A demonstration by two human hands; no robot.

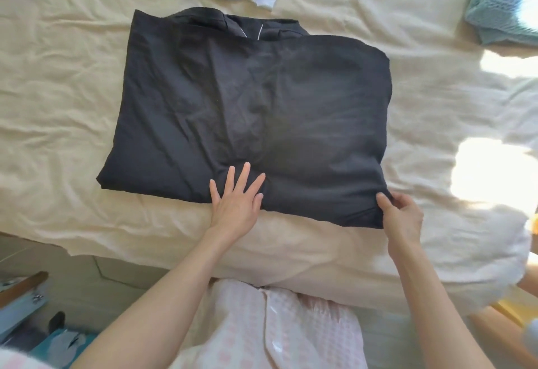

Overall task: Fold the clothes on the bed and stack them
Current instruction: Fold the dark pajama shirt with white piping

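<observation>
Here we keep our left hand [235, 194] flat on the near edge of the black garment [247, 112] on the bed [58, 106] while our right hand [400, 214] pinches its near right corner, best lifted evenly across to fold it squarely.

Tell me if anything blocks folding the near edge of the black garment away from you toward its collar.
Nothing visible does. The black garment lies flat with nothing on it but the left hand pressing its near edge; the right hand pinches the near right corner.
</observation>
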